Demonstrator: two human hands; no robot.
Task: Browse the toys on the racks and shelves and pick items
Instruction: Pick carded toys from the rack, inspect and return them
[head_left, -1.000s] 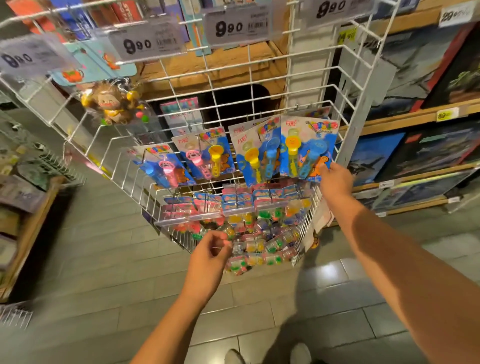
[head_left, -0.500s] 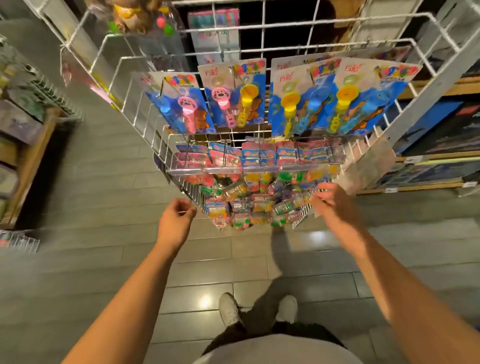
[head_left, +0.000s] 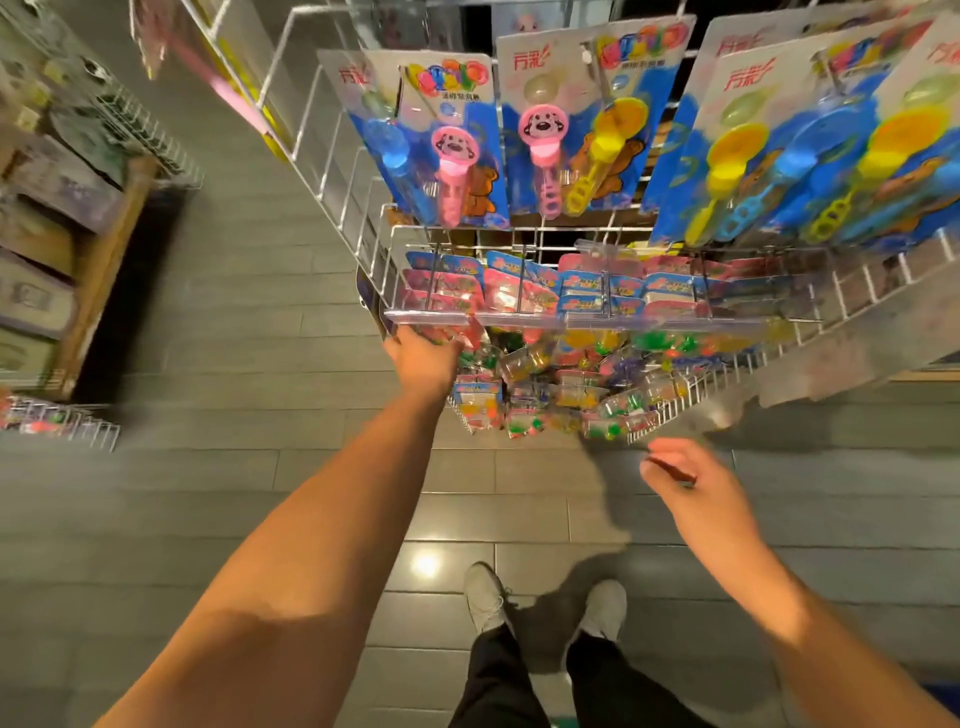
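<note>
**A:** Left hand (head_left: 423, 358) is up at the near left corner of the white wire rack (head_left: 332, 176), fingers tucked in under the clear front rail (head_left: 571, 323). Can you see a grip?

**B:** No. The fingertips vanish among the small packets, so I cannot tell whether it pinches one or only touches them. The back of the hand faces us, arm stretched out long.

**A:** And the right hand (head_left: 685, 480)?

**B:** Low and free, just near of the rack's bottom right corner, touching nothing. Fingers loosely curled, holding nothing, and it is motion-blurred.

**A:** What is the left hand into?

**B:** A pile of small toy packets (head_left: 545, 384), clear wrap with red, green and yellow bits inside, heaped in the lowest wire basket. Directly above, behind the rail, a row of small pink and blue carded packs (head_left: 519, 291) stands upright.

**A:** Further up?

**B:** Blister-carded bubble wands (head_left: 566, 119) on blue cards hang from the pegs. One pink wand with a dog face (head_left: 537, 156), a yellow one beside it, more yellow and blue to the right.

**A:** Beyond the rack?

**B:** Grey tiled floor (head_left: 234, 499), two light sneakers (head_left: 485, 597) and dark trousers below. On the left, a wooden shelf unit (head_left: 98, 270) with blurred goods.
</note>
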